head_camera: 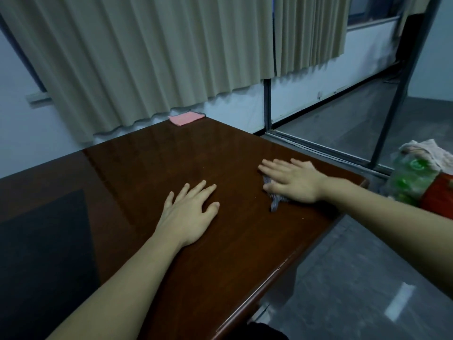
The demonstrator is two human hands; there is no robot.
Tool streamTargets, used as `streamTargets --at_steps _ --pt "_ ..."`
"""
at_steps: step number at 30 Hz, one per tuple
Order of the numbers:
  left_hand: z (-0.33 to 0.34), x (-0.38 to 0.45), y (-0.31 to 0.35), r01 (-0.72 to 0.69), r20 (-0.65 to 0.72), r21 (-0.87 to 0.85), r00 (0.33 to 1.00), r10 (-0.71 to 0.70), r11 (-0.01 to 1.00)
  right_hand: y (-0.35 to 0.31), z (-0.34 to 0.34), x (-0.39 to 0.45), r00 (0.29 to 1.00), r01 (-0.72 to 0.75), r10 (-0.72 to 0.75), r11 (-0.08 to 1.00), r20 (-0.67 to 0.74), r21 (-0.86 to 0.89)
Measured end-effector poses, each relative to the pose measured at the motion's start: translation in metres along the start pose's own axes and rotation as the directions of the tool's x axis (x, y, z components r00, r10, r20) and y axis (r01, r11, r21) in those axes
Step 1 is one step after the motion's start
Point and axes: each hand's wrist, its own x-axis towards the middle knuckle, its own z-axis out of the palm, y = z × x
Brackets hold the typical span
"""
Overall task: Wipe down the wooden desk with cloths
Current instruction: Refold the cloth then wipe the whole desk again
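The glossy dark wooden desk (152, 168) fills the middle of the view. My right hand (291, 179) lies flat with straight fingers on a grey cloth (274, 204), pressing it onto the desk near the right edge; only a strip of cloth shows below the palm. My left hand (188, 212) rests flat on the bare wood at the centre, fingers spread, holding nothing. A folded pink cloth (186, 118) sits at the desk's far corner by the curtain.
Beige curtains (147, 57) hang behind the desk. To the right stand a bag of green bottles (409, 177), a red item (438, 195) and a pale rag (426, 150). A metal post (402, 84) and grey floor (355, 278) lie beyond the desk's right edge.
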Motion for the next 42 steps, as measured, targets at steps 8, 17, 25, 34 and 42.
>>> streamTargets --at_steps 8,17,25,34,42 --pt "0.001 0.000 0.000 -0.005 -0.005 -0.005 1.000 0.005 1.000 0.005 -0.005 0.031 0.979 -0.203 0.203 0.979 -0.014 0.000" --pt "-0.004 0.000 0.002 -0.006 0.041 0.010 0.999 0.006 1.000 -0.041 0.017 -0.064 0.999 0.049 -0.048 0.997 -0.020 0.063" --pt "-0.010 -0.009 0.022 -0.059 0.011 -0.020 0.998 0.059 0.998 0.051 0.010 -0.050 0.973 -0.225 0.226 0.974 -0.053 0.020" --pt "-0.008 -0.013 0.019 -0.061 0.031 -0.028 0.998 0.062 0.998 -0.003 0.021 -0.071 0.995 -0.069 0.071 0.997 -0.070 0.031" --pt "-0.012 -0.028 -0.006 -0.009 0.025 -0.027 1.000 0.010 1.000 0.014 0.011 -0.060 0.999 -0.026 0.029 0.998 -0.044 0.058"
